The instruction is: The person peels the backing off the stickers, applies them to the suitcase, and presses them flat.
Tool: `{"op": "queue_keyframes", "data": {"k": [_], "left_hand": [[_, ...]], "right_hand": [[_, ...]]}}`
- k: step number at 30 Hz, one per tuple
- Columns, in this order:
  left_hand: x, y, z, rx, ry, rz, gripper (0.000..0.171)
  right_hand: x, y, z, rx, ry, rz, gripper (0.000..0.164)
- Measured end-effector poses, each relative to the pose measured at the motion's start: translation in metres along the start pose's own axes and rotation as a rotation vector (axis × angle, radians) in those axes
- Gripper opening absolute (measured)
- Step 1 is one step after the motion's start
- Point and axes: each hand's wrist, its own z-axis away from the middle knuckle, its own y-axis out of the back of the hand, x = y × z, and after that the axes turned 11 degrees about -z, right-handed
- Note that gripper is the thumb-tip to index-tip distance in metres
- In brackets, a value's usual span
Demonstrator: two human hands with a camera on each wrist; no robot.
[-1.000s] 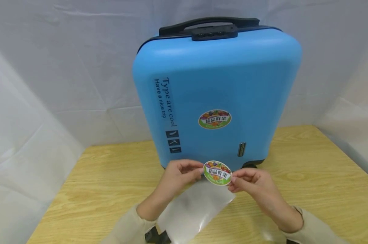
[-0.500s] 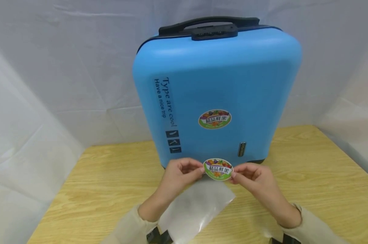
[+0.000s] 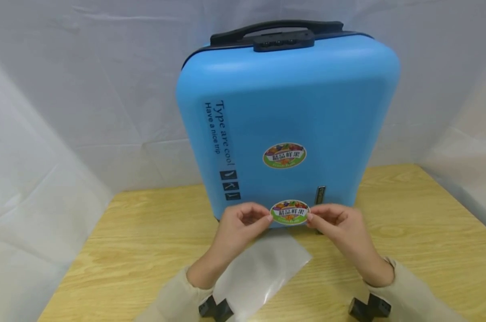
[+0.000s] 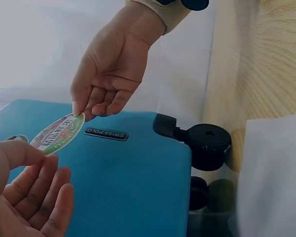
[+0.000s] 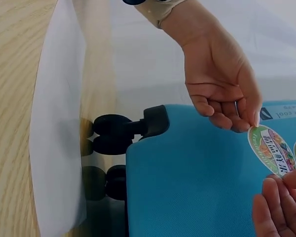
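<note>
Between both hands is an oval fruit sticker with a green lower edge and a white border. My left hand pinches its left end between thumb and fingers; my right hand pinches the right end the same way. The sticker is held in front of the lower face of a blue suitcase that stands upright. Whether it touches the shell I cannot tell. Above it, a matching oval sticker lies flat on the suitcase. In the left wrist view a nameplate shows beside the held sticker.
A pale glossy sheet lies on the wooden table below the hands. Black wheels support the suitcase, and its black handle is on top. White cloth hangs behind and at the sides.
Both hands have raised the sticker toward the suitcase, and it has turned from tilted to nearly level. It now overlaps the lower part of the blue face. The suitcase stays in place.
</note>
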Motion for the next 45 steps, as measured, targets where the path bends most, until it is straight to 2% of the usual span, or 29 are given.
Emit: {"op": "queue_keyframes", "data": {"k": [5, 12, 23, 35, 45], "left_hand": [[0.005, 0.0, -0.002, 0.034, 0.005, -0.019, 0.004], [0.01, 0.001, -0.005, 0.066, -0.017, 0.023, 0.004], [0.013, 0.001, -0.009, 0.123, -0.048, 0.02, 0.005], [0.013, -0.002, -0.012, 0.229, -0.1, -0.023, 0.006], [0.012, -0.003, -0.014, 0.266, -0.126, -0.057, 0.006]], "right_hand": [[-0.002, 0.0, -0.003, 0.016, 0.007, -0.014, 0.015], [-0.006, 0.0, -0.008, 0.045, 0.042, -0.031, 0.017], [-0.008, -0.003, -0.015, 0.069, 0.054, -0.089, 0.019], [-0.01, -0.009, -0.023, 0.136, 0.086, -0.115, 0.018], [-0.01, -0.011, -0.027, 0.164, 0.12, -0.118, 0.015]]}}
